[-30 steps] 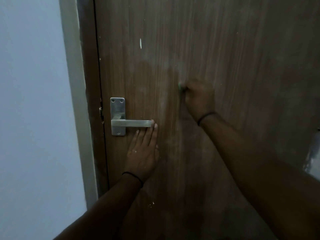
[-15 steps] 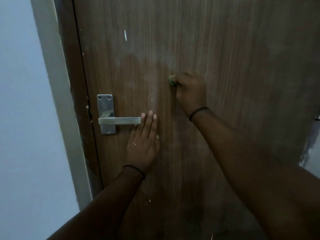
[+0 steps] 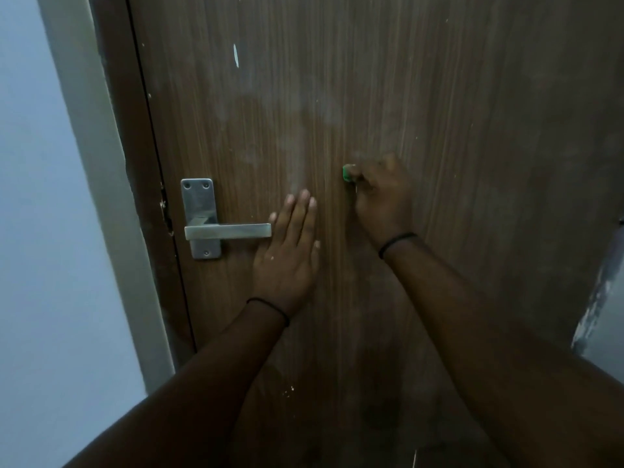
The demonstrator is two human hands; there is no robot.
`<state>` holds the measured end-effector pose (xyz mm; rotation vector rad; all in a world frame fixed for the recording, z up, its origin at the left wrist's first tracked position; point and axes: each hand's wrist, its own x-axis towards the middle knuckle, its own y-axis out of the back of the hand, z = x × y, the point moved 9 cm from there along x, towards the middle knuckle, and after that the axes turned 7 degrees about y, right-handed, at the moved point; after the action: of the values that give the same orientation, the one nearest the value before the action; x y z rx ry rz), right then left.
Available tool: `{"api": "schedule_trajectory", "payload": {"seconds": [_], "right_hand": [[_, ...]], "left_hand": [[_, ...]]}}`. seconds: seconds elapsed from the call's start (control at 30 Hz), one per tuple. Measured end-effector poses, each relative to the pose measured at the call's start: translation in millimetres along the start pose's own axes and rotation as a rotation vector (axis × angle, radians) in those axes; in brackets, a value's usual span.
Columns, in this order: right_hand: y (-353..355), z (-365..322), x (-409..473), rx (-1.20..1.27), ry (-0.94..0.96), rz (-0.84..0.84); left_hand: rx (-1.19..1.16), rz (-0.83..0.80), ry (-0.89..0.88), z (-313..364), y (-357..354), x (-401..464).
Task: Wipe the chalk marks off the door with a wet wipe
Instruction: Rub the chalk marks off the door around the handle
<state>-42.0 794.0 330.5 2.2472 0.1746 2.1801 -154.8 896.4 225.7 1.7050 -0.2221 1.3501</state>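
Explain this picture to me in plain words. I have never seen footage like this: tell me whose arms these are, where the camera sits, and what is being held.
There is no machine here. The camera sits on a person's head and looks forward and down, so both arms reaching in from below are that person's own. In front is a brown wooden door with a metal lever handle on its left side. The left hand lies flat against the door beside the handle's tip, fingers straight. The right hand is curled round a small green thing, pressed to the wood; whether it is the wipe I cannot tell. A white streak shows higher up, with pale cloudy smears below it.
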Motion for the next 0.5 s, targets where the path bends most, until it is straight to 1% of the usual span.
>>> {"api": "schedule_trajectory", "payload": {"seconds": [0.07,0.13,0.2,0.27,0.3,0.33,0.37,0.43,0.47,0.5], "right_hand": [[-1.2,-0.9,-35.6,-0.019,-0.004,-0.064],[-2.5,-1.1,-101.4,-0.033,-0.041,-0.171],[-3.6,-6.0,-151.5,-0.013,-0.074,-0.287],[-6.1,-10.4,-144.7,0.02,-0.039,-0.335],[-5.7,-13.6,-121.9,0.014,-0.004,-0.315],[-2.3,-16.4,-89.6,0.0,0.022,-0.255],[1.1,-17.5,-51.1,-0.012,0.028,-0.167],[6.7,-16.0,24.4,-0.015,-0.029,0.019],[3.9,-23.0,50.4,0.003,-0.038,0.069],[-5.1,-37.8,62.1,0.029,0.004,0.054]], "left_hand": [[-0.03,0.028,0.034,6.6,5.8,17.5],[-0.02,0.045,0.043,8.6,0.4,12.3],[0.007,0.028,-0.018,10.0,-12.6,-10.8],[0.042,-0.009,-0.076,5.8,-24.0,-30.9],[0.053,-0.022,-0.086,1.6,-27.0,-36.7],[0.059,-0.027,-0.08,-3.3,-27.7,-40.5],[0.068,-0.033,-0.061,-8.9,-27.1,-43.3],[0.077,-0.045,-0.015,-17.6,-26.3,-49.3],[0.077,-0.043,0.01,-22.3,-25.1,-52.4],[0.074,-0.043,0.035,-27.1,-24.3,-55.2]]}}
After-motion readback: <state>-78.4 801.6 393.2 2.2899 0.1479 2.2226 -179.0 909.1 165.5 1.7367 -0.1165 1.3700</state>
